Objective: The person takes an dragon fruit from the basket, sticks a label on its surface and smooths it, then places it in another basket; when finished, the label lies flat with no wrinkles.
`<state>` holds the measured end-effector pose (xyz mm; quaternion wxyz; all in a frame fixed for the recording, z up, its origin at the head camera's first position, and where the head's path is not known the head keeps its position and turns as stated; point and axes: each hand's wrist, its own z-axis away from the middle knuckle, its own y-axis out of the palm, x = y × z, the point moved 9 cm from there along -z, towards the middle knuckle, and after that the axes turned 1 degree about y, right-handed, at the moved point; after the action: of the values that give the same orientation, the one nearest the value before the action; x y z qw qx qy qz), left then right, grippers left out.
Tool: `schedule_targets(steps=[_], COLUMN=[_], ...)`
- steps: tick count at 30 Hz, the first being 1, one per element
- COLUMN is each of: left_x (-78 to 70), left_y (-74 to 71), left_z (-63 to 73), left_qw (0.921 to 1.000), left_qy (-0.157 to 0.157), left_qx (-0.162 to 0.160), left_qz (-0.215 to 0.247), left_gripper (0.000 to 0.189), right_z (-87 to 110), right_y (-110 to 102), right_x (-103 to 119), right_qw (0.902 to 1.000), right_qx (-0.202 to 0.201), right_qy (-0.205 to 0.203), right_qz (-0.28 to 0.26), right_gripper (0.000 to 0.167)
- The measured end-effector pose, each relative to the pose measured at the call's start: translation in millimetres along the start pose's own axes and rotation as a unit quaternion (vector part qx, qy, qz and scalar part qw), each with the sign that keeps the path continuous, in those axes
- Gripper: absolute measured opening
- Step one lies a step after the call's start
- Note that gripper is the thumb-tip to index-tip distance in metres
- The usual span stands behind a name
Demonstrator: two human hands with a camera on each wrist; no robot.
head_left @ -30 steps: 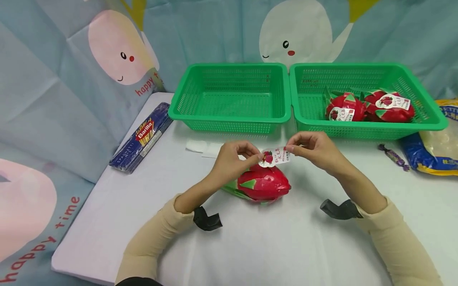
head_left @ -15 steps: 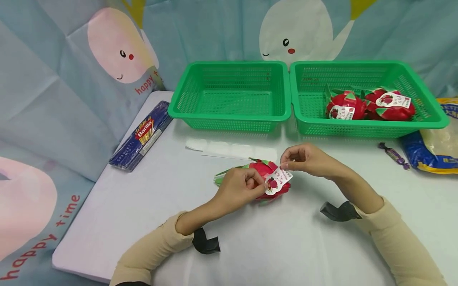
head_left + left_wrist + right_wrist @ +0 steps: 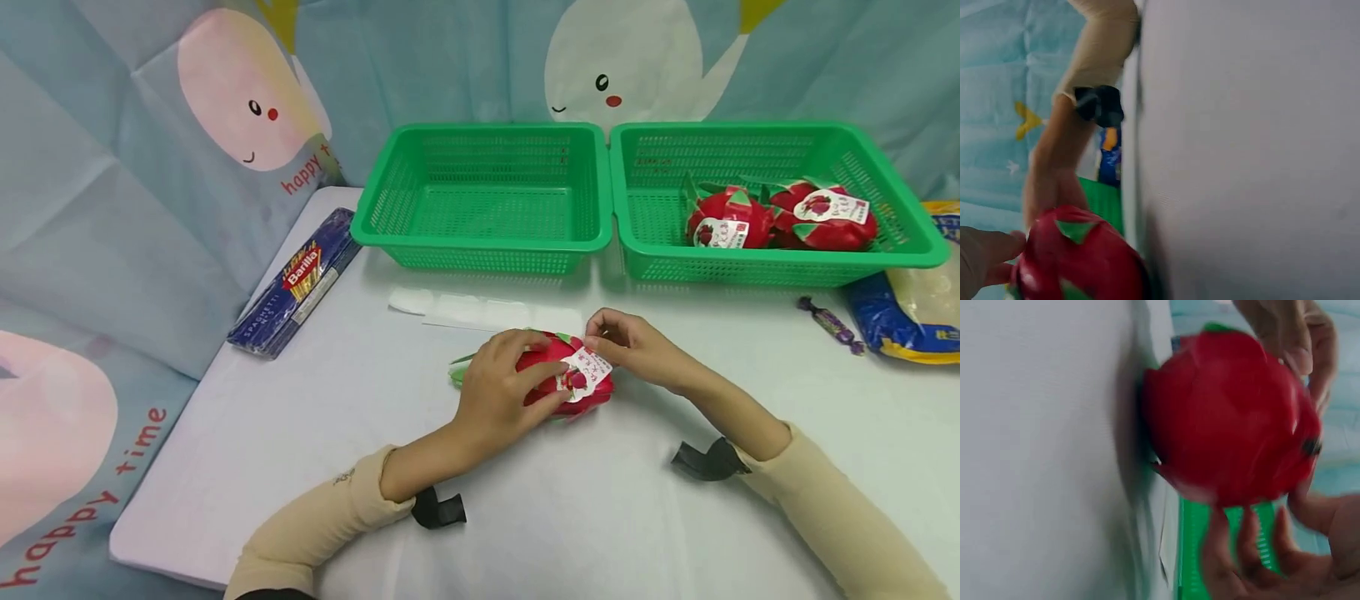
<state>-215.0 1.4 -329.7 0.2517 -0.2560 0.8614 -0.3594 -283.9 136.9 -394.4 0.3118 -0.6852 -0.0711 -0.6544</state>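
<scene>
A red toy dragon fruit [image 3: 592, 396] with green scales lies on the white table [image 3: 525, 517]. My left hand [image 3: 536, 371] grips it from the left, thumb on top and fingers across its front. A white label [image 3: 587, 371] with a fruit picture lies on its upper right side. My right hand [image 3: 597, 343] pinches the label's upper edge against the fruit. The left wrist view shows the dragon fruit [image 3: 1079, 262] with the right forearm [image 3: 1066, 144] behind it. In the blurred right wrist view the dragon fruit [image 3: 1229, 419] fills the middle.
Two green baskets stand at the back: the left basket [image 3: 480, 242] holds nothing, the right basket [image 3: 765, 268] holds two labelled dragon fruits [image 3: 723, 218]. A white backing strip [image 3: 487, 310] lies behind the hands. A spaghetti pack [image 3: 296, 283] is at left, a candy [image 3: 825, 323] and a bag [image 3: 911, 312] at right.
Both hands came down from above the fruit, bringing the label onto it. The left hand let go of the label and now grips the fruit.
</scene>
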Motion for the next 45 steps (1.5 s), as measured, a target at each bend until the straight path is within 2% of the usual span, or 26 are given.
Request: schedule_targets(steps=[3,6,8,12,15,17,19,22,24,27,29,31,34,37,39,41,42,45], left_x=[-2.6,-2.4,-5.2,-11.1,-9.4,-7.0,-5.6,-4.4,-3.3,-2.1,-1.5,-0.4,1.6,2.6,2.9,3.6,3.7,5.2], left_y=[5.0,8.4,9.4,11.3,13.0,15.0,17.1,18.9,18.0,16.7,16.1,15.8,14.9,14.5,14.1,13.4,12.8,11.0], left_z=[3.2,4.9,5.1,7.0,8.0,8.2,8.4,9.9,10.7,10.8,10.2,9.7,8.9,8.9,9.3,10.1,10.2,9.8], left_qw=[0.9999,0.9997,0.9988,0.9952,0.9955,0.9959,0.9955,0.9944,0.9949,0.996,0.9965,0.9969,0.9973,0.9979,0.9982,0.9986,0.9987,0.9988], left_qy=[0.01,0.009,0.027,0.068,0.065,0.058,0.054,0.056,0.055,0.054,0.053,0.05,0.043,0.04,0.038,0.037,0.038,0.042], left_qx=[0.004,0.0,-0.008,-0.02,-0.016,-0.003,0.01,0.021,0.02,0.018,0.019,0.022,0.024,0.024,0.024,0.022,0.022,0.02], left_qz=[-0.013,-0.022,-0.039,-0.068,-0.066,-0.069,-0.077,-0.087,-0.082,-0.068,-0.062,-0.057,-0.054,-0.045,-0.039,-0.031,-0.026,-0.015], left_gripper=[0.029,0.03,0.033,0.039,0.038,0.038,0.04,0.041,0.04,0.037,0.035,0.035,0.035,0.034,0.034,0.034,0.034,0.035], right_z=[7.4,11.2,12.0,11.0,11.0,11.8,13.4,13.6,10.7,6.2,5.3,5.9,6.6,6.4,6.2,6.1,6.6,10.0], right_y=[1.8,14.2,21.0,19.5,15.4,10.1,4.5,2.7,8.8,19.6,20.5,17.8,16.7,24.0,29.5,28.9,26.2,19.3], right_x=[6.5,10.1,9.9,-0.2,-13.0,-17.7,-14.9,-1.3,3.7,-2.7,-11.1,-15.5,-11.4,-6.3,-7.8,-13.6,-14.8,-7.7], right_qw=[0.9991,0.9969,0.9952,0.9941,0.9907,0.9901,0.9912,0.9949,0.9936,0.9895,0.9855,0.9846,0.9851,0.9773,0.9728,0.974,0.9785,0.9915], right_qx=[-0.005,0.036,0.061,0.077,0.099,0.092,0.073,0.051,0.065,0.098,0.099,0.088,0.088,0.12,0.137,0.12,0.102,0.052], right_qy=[-0.041,-0.067,-0.074,-0.056,-0.024,-0.008,-0.012,-0.044,-0.046,-0.002,0.038,0.054,0.03,0.005,0.014,0.039,0.041,0.007], right_qz=[-0.006,-0.02,-0.017,-0.052,-0.091,-0.106,-0.109,-0.076,-0.08,-0.106,-0.132,-0.141,-0.144,-0.175,-0.186,-0.188,-0.175,-0.119], right_gripper=[0.013,0.018,0.019,0.015,0.006,0.003,0.006,0.004,0.003,0.005,0.006,0.006,0.004,0.005,0.005,0.007,0.007,0.007])
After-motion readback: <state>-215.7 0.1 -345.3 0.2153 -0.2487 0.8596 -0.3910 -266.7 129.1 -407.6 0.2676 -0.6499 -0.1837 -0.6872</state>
